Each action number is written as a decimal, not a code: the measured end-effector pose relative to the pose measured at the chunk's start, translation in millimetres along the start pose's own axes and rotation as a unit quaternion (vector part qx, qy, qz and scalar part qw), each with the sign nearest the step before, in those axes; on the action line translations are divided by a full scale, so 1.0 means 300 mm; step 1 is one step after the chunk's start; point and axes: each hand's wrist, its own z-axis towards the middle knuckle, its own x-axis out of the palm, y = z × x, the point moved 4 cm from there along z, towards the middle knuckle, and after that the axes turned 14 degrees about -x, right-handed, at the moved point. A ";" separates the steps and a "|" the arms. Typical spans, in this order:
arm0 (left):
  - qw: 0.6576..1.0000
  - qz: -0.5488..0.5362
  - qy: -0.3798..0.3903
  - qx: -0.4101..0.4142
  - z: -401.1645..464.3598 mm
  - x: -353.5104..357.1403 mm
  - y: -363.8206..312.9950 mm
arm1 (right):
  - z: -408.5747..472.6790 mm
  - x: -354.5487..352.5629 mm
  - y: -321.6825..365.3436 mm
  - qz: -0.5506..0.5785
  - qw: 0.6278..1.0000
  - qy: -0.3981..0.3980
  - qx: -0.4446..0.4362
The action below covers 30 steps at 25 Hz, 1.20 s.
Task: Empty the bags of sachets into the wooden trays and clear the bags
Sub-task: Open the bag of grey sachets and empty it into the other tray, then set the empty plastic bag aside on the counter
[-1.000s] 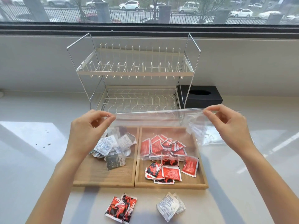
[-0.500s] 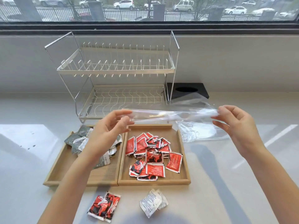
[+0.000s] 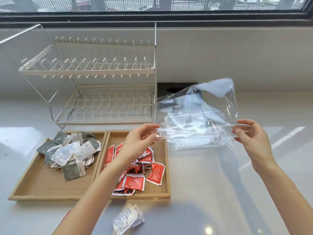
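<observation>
An empty clear plastic bag (image 3: 198, 114) hangs in the air to the right of the trays. My left hand (image 3: 138, 141) pinches its left edge and my right hand (image 3: 250, 138) pinches its right edge. Another clear bag (image 3: 199, 143) lies flat on the counter just below it. The left wooden tray (image 3: 42, 185) holds a pile of white and grey sachets (image 3: 71, 150). The right wooden tray (image 3: 157, 190) holds red sachets (image 3: 135, 177), partly hidden by my left forearm.
A white two-tier wire dish rack (image 3: 101, 92) stands behind the trays, a black box (image 3: 169, 89) to its right against the wall. White sachets (image 3: 128, 219) and a red sachet edge (image 3: 65, 216) lie on the white counter (image 3: 211, 192) in front of the trays.
Both hands carried the clear bag from above the trays to the right, over the counter beside them. The bag now stands up wider between my hands. The view shifted right.
</observation>
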 end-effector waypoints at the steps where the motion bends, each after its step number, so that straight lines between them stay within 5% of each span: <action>1: 1.000 0.025 0.005 -0.003 0.039 0.038 0.006 | 0.022 -0.018 -0.041 -0.021 1.000 -0.013 0.005; 6: 0.986 0.166 0.003 -0.004 0.223 0.193 0.043 | 0.126 -0.054 -0.234 -0.094 0.993 -0.049 0.052; 17: 0.931 0.361 -0.034 -0.043 0.368 0.269 0.193 | 0.154 0.004 -0.472 -0.194 0.971 0.048 0.130; 24: 0.908 0.411 -0.064 -0.044 0.335 0.279 0.195 | 0.124 0.029 -0.433 -0.325 0.935 0.120 0.075; 30: 0.891 0.449 -0.058 -0.026 0.260 0.203 0.190 | 0.058 0.153 -0.312 -0.371 0.898 0.224 -0.072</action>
